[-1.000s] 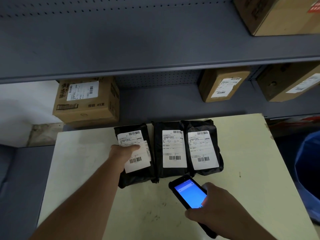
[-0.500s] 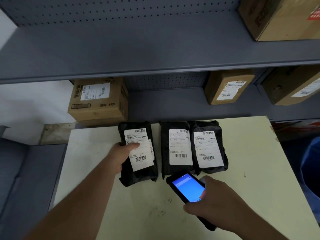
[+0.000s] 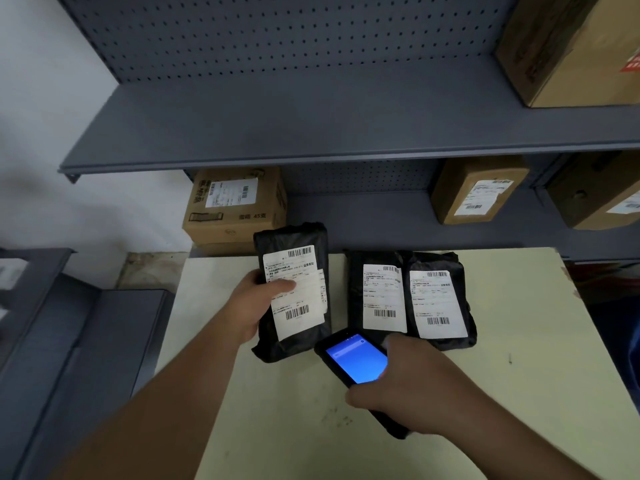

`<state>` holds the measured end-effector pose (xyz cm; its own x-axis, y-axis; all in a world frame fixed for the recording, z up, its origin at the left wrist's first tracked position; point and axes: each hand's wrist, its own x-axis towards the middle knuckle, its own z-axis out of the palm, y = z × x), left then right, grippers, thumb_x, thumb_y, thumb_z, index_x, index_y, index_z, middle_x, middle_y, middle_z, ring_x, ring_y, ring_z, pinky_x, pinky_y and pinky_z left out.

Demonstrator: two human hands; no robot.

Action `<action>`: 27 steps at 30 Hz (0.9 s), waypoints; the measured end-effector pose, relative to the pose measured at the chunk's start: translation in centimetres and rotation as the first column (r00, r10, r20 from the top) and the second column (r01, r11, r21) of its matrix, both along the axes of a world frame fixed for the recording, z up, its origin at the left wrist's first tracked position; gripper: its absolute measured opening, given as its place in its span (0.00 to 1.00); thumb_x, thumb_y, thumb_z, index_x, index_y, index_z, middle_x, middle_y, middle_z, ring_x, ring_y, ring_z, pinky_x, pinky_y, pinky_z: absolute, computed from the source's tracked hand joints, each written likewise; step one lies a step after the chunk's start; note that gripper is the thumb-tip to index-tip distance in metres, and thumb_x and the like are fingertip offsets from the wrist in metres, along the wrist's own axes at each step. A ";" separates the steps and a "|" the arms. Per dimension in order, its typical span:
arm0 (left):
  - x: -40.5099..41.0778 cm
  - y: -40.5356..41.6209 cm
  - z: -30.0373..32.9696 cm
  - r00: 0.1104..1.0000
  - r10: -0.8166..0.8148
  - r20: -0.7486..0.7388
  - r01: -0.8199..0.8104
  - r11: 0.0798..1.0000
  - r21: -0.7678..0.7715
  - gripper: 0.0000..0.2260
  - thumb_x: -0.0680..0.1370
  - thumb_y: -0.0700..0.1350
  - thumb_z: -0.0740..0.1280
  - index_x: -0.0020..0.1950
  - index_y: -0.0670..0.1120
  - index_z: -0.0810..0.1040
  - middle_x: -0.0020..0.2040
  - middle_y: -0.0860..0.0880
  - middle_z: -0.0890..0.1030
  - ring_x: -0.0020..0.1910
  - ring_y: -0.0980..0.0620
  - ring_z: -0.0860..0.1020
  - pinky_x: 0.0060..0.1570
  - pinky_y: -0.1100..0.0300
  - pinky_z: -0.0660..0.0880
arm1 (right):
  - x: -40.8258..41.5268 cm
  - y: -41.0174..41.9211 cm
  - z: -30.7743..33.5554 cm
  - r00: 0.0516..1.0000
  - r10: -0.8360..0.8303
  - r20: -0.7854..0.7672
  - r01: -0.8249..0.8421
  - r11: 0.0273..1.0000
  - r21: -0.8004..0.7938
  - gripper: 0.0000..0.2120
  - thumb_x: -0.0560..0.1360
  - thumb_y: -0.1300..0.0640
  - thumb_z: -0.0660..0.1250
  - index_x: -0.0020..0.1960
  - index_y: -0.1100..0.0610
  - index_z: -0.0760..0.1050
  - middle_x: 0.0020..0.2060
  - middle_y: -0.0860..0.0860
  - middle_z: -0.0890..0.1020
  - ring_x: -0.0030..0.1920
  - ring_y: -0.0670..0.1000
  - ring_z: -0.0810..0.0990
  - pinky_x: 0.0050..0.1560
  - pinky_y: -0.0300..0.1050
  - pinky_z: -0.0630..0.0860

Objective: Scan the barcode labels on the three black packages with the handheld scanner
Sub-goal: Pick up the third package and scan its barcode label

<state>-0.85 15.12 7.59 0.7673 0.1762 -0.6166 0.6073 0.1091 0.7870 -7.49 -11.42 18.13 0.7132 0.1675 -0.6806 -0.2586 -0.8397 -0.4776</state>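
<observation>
Overhead, a grey metal shelf (image 3: 311, 126) with a pegboard back spans the view, with cardboard boxes (image 3: 235, 206) on the level beneath it. Below that, a pale yellow bench (image 3: 519, 393) carries two black packages (image 3: 408, 296) lying side by side and touching, white barcode labels facing up. The left hand (image 3: 252, 306) is wrapped round a third black package (image 3: 294, 292), thumb pressed on its white label (image 3: 298, 289), holding it tilted up at the far end, apart from the other two; whether its near end touches the bench cannot be told. The right hand (image 3: 415, 382) is closed around a black handheld scanner (image 3: 356, 362), whose screen glows blue, its top end just beside the lifted package's lower corner
</observation>
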 end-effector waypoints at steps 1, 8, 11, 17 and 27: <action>-0.2 0.1 0.1 1.000 0.004 0.005 -0.004 1.000 0.000 0.14 0.77 0.35 0.74 0.62 0.45 0.84 0.54 0.45 0.90 0.54 0.44 0.88 0.53 0.49 0.82 | 0.0 0.2 0.1 1.000 0.004 0.005 -0.004 1.000 0.003 0.22 0.63 0.40 0.77 0.48 0.52 0.74 0.46 0.46 0.80 0.42 0.48 0.80 0.39 0.43 0.74; -1.3 0.6 0.0 0.999 0.017 0.031 -0.017 1.000 -0.011 0.13 0.77 0.34 0.75 0.59 0.46 0.83 0.52 0.47 0.90 0.52 0.46 0.88 0.50 0.51 0.82 | -0.9 1.3 0.5 0.998 0.054 0.021 -0.054 0.999 0.000 0.22 0.65 0.40 0.77 0.48 0.53 0.74 0.46 0.47 0.79 0.43 0.49 0.79 0.39 0.43 0.72; -1.7 0.7 -0.3 0.999 0.016 0.035 -0.015 1.000 -0.020 0.13 0.77 0.34 0.74 0.59 0.47 0.84 0.52 0.47 0.90 0.52 0.46 0.88 0.50 0.51 0.82 | -1.2 1.6 0.4 0.998 0.059 0.021 -0.059 0.998 -0.012 0.23 0.65 0.40 0.77 0.48 0.52 0.73 0.46 0.47 0.78 0.39 0.47 0.76 0.38 0.43 0.71; -1.9 1.1 -0.6 0.999 0.039 0.039 -0.037 0.999 -0.032 0.15 0.77 0.35 0.75 0.62 0.45 0.83 0.54 0.46 0.90 0.54 0.44 0.88 0.51 0.50 0.83 | -1.7 2.1 0.3 0.997 0.062 0.038 -0.061 0.998 -0.025 0.22 0.65 0.39 0.77 0.47 0.50 0.71 0.46 0.45 0.77 0.40 0.44 0.76 0.37 0.42 0.71; -1.9 1.7 -1.6 0.999 0.038 0.003 -0.038 0.999 -0.021 0.17 0.76 0.36 0.76 0.65 0.44 0.82 0.56 0.45 0.89 0.55 0.42 0.88 0.52 0.48 0.83 | -2.2 1.8 0.3 0.999 0.031 0.029 -0.031 1.000 0.002 0.21 0.66 0.41 0.77 0.47 0.51 0.71 0.46 0.45 0.76 0.40 0.45 0.75 0.38 0.41 0.70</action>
